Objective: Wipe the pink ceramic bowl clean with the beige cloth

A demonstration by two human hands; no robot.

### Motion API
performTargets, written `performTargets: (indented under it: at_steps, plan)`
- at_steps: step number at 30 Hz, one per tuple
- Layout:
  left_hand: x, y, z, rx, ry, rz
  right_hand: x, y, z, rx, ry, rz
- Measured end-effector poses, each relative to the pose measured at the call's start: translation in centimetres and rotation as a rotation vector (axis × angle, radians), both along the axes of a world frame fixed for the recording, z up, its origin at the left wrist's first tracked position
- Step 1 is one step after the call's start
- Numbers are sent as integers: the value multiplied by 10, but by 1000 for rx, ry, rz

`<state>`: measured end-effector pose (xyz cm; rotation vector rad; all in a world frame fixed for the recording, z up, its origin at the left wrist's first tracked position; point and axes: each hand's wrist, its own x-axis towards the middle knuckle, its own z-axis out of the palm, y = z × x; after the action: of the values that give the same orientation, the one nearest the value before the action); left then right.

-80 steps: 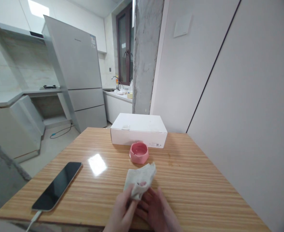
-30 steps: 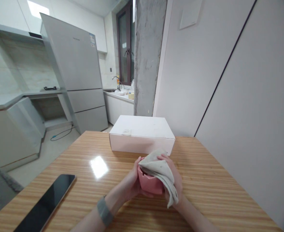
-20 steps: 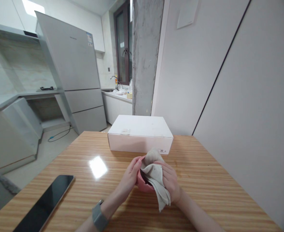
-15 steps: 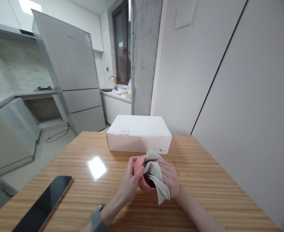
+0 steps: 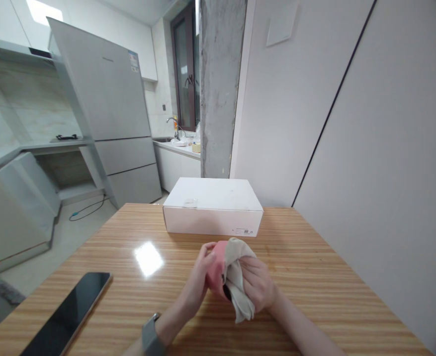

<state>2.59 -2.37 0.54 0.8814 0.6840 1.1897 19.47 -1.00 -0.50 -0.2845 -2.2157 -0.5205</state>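
Note:
A pink, round, hollow vessel [image 5: 215, 275] with a dark inside is tipped so that its mouth faces right; its exact kind I cannot tell. My left hand [image 5: 198, 278] grips it from the left, fingers wrapped over its far side. A light grey-beige cloth [image 5: 234, 277] covers most of the mouth, and its lower end hangs down toward the table. Bunched in my right hand [image 5: 259, 283], the cloth presses against the opening. Part of the vessel's rim and most of its interior are hidden behind the cloth.
A white cardboard box [image 5: 212, 217] stands on the wood-grain table [image 5: 322, 296] just beyond my hands. A dark phone [image 5: 69, 311] lies at the left. Behind are a grey fridge [image 5: 103, 94], a concrete pillar [image 5: 221, 89] and a white wall panel [image 5: 284, 109].
The vessel has turned so that more of its outer side shows and less of its mouth. My right hand has pushed the cloth slightly left and down across the opening.

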Motion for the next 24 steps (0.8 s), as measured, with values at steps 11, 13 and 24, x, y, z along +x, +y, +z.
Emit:
performTargets:
  at_steps: [11, 13, 24]
  plan:
    - [-18, 16, 15, 106, 327, -24, -14, -1, 6, -28, -79, 95]
    - [-17, 13, 15, 143, 342, 14, -10, 1, 9, -53, -90, 72]
    - [-5, 5, 3, 120, 34, -112, 2, -1, 18, 2, -60, -69]
